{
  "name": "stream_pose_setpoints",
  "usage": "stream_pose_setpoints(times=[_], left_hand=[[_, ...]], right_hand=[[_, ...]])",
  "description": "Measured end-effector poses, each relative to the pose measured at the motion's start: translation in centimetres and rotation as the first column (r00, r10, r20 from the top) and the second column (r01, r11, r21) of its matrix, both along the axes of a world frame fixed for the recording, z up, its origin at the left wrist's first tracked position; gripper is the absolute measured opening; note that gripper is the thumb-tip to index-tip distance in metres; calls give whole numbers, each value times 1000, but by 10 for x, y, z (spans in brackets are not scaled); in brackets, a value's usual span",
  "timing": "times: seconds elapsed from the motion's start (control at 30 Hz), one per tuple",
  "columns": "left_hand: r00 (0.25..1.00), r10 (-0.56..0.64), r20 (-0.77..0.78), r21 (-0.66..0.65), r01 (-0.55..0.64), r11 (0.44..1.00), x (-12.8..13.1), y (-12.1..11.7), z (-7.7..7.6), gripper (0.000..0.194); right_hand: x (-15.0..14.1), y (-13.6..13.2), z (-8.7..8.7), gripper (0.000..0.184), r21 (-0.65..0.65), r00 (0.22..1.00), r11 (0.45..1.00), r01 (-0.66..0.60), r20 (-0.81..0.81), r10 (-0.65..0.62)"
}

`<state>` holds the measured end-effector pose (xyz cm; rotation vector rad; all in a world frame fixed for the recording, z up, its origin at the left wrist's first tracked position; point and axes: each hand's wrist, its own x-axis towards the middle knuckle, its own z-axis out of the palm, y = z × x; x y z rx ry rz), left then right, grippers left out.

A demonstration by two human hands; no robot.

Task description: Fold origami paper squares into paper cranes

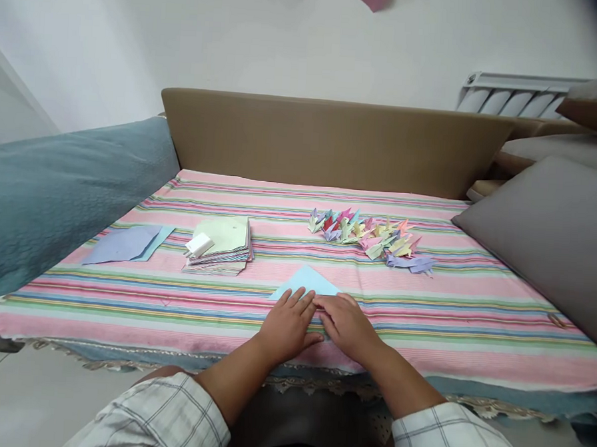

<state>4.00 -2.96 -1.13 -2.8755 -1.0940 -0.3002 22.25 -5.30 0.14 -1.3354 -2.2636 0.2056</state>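
A light blue sheet of paper (306,278), folded into a triangle, lies on the striped cloth in front of me, its point facing away. My left hand (289,320) rests flat on its near left part, fingers spread. Beside it, my right hand (348,325) bends its fingers over the paper's near edge, with the index fingertip close to the left fingers. Both hands cover the near side of the sheet.
To the left stands a stack of square papers (222,233) with a white charger plug (199,245) on it. Loose purple paper (122,244) overlaps a blue sheet (157,243). Several folded paper cranes (368,235) cluster at right. A grey cushion (553,230) borders the right side.
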Motion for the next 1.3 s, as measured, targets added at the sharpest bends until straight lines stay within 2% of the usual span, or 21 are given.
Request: stream_pose_setpoints(times=[0.1,0.2,0.33,0.43,0.63,0.77,0.87,0.93,1.07,1.3], left_hand=[[1000,7,-5,-14,-7,1000,0,0,1,67],[999,33,-17,-27,-33,999,-3,-1,2,68],[993,114,-41,-53,-116,992,-15,-4,5,69],[980,191,-56,-71,-195,978,-29,-6,13,66],[937,339,-85,-90,-346,934,-57,-5,35,47],[916,395,-63,-103,-400,911,-64,4,43,32],[898,440,8,-118,-436,892,-60,15,40,31],[902,426,62,-106,-419,902,-55,22,36,37],[925,363,109,-94,-354,931,-47,31,28,37],[892,377,251,-147,-350,925,-47,31,26,19]], right_hand=[[6,-5,-2,34,-72,998,996,60,30,-58],[21,-5,2,28,-136,985,976,172,52,-166],[37,-6,9,25,-229,950,922,312,79,-302],[41,-7,11,23,-267,931,892,365,99,-351],[40,-2,10,19,-268,926,886,378,95,-366],[39,6,4,18,-249,926,893,375,54,-373],[39,14,-4,29,-212,924,903,374,7,-382],[38,19,-8,37,-195,919,903,383,-16,-393],[36,25,-13,32,-167,930,922,348,-66,-363],[39,23,-17,32,-78,948,956,284,-129,-293]])
